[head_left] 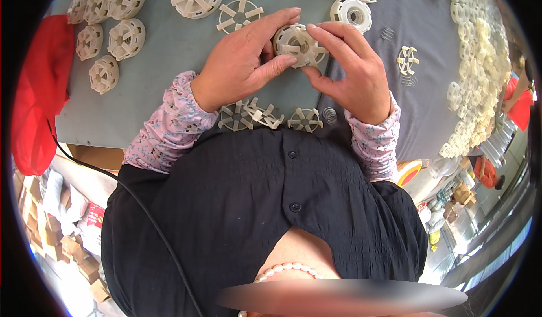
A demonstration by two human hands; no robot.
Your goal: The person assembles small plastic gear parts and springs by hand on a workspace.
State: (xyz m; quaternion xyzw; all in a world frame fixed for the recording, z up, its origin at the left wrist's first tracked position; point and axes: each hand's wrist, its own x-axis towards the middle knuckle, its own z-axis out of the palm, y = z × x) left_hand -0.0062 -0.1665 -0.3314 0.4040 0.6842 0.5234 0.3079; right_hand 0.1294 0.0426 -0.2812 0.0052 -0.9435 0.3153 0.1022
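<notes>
Between my two hands is a cream plastic round hub [292, 39] with slots in its rim and spokes across its open middle. My left hand [240, 60] grips its left side, thumb on the front edge and fingers behind. From the right, my right hand [358, 71] pinches it with thumb and fingertips on the rim. Just beyond the hands lies a thin spoked ring [241, 15]. Close to my body are several more spoked pieces [305, 119] and a small metal coil spring [329, 115].
Several assembled hubs [126, 38] stand at the far left. Slotted rings [351, 15] lie beyond my right hand. Right of it are a spring [387, 33] and a spoked piece [407, 60]. A large pile of cream plastic parts [477, 80] covers the table's right side. Red cloth [42, 91] hangs at left.
</notes>
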